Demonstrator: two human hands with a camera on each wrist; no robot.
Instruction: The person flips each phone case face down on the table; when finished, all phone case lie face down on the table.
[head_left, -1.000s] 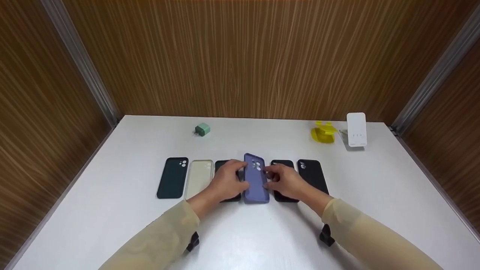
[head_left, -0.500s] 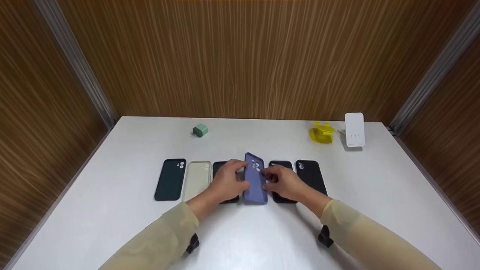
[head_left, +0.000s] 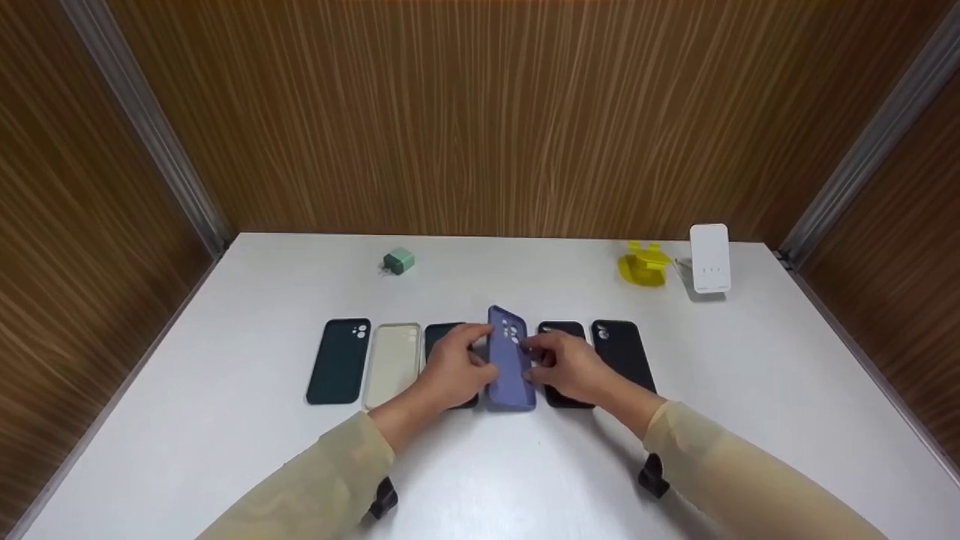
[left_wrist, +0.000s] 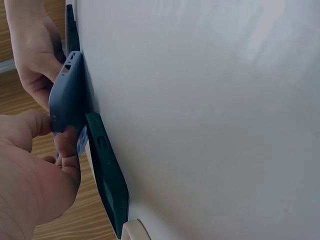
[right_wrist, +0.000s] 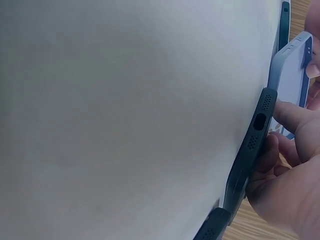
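Note:
A purple phone case point(head_left: 509, 367), bluish in the left wrist view, stands tilted in the middle of a row of cases, its left edge raised. My left hand point(head_left: 455, 367) pinches that raised edge between thumb and fingers. On the opposite edge, the thumb and fingers of my right hand point(head_left: 568, 365) hold it low. Camera cutouts show near its far end. Beneath my left hand lies a dark case point(left_wrist: 107, 175), partly hidden. Another dark case point(right_wrist: 250, 145) lies under my right hand.
Left in the row are a dark green case point(head_left: 338, 361) and a cream case point(head_left: 392, 364); a black case point(head_left: 624, 352) ends it on the right. Farther back sit a green charger plug point(head_left: 400, 260), a yellow stand point(head_left: 643, 266) and a white phone-shaped stand point(head_left: 709, 259). Wood-grain panels enclose the table.
Both hands keep their hold on the purple case, which leans slightly more to the right than a second ago. The head view has shifted a little.

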